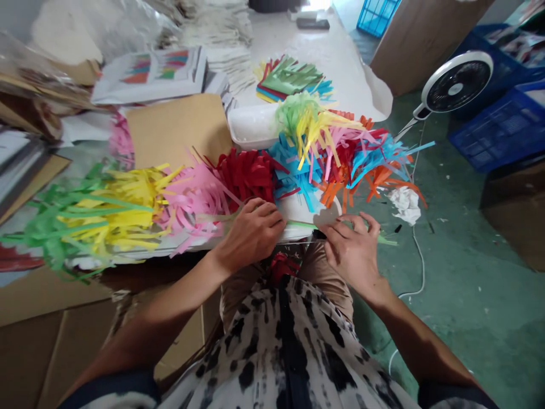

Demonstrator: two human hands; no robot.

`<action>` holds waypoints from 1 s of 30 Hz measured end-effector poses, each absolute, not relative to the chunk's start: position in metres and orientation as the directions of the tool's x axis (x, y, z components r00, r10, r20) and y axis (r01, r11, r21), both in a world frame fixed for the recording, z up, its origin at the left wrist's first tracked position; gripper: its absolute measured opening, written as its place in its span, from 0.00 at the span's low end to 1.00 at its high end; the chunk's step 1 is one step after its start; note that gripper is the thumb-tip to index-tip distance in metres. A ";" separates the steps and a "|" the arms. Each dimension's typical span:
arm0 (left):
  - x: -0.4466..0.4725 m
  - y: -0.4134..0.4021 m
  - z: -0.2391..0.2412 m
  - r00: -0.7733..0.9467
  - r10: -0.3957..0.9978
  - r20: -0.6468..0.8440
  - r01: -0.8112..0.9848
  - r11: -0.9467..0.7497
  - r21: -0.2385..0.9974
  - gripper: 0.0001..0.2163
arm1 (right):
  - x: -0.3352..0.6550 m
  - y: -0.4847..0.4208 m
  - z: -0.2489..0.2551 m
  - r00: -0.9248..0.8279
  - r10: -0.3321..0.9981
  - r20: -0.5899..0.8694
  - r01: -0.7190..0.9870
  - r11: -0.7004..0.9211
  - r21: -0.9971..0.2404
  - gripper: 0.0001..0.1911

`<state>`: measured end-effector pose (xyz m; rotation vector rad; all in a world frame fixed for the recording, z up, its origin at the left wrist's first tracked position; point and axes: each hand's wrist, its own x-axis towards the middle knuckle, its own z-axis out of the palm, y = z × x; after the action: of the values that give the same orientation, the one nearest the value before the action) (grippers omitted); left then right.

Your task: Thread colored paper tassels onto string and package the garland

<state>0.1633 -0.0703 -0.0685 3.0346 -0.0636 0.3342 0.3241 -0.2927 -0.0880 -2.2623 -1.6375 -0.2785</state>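
A thin green paper strip (302, 224) runs along the table's front edge between my hands. My left hand (258, 234) is closed over its left part, fingers bent and together. My right hand (352, 247) bends its fingers down on the right part, and a pale green end shows beyond them. A small black thing (318, 234), too small to name, is at my right thumb. To the left lie fringed paper tassels in green (55, 221), yellow (123, 204), pink (196, 199) and red (251, 176). Blue, orange and mixed fringes (336, 145) lie on the right.
A white tray (251, 128) stands behind the fringes, beside a brown paper sheet (179, 128). Flat fringed papers (293, 76) lie farther back. A white fan (457, 85) stands right of the table, near blue crates (498, 128). Crumpled white paper (404, 205) and a cable (421, 267) appear at right.
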 end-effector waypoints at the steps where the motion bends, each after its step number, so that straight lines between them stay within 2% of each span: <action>1: 0.163 -0.074 -0.069 0.975 -0.030 0.220 -0.045 -0.997 0.065 0.10 | 0.321 -0.290 -0.086 0.320 0.885 0.339 0.947 -0.289 -0.139 0.16; 11: 0.149 -0.103 -0.091 0.946 0.039 0.323 0.039 -0.999 0.008 0.14 | 0.298 -0.290 -0.091 0.322 0.894 0.312 0.939 -0.343 0.014 0.24; 16: 0.138 -0.114 -0.104 0.917 0.069 0.393 0.099 -0.994 -0.056 0.08 | 0.292 -0.288 -0.104 0.281 0.859 0.428 0.948 -0.318 0.014 0.15; 24: 0.134 -0.131 -0.125 0.809 0.094 0.581 0.171 -0.982 -0.080 0.05 | 0.284 -0.285 -0.132 0.156 0.839 0.521 0.976 -0.212 0.049 0.10; 30: 0.122 -0.146 -0.119 0.808 0.140 0.573 0.219 -0.973 -0.071 0.03 | 0.277 -0.281 -0.119 0.053 0.842 0.537 0.977 -0.155 0.147 0.05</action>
<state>0.1215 -0.1462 -0.1188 3.1136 0.3102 0.9691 0.2769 -0.2812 -0.1191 -2.0746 -1.8515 -0.7570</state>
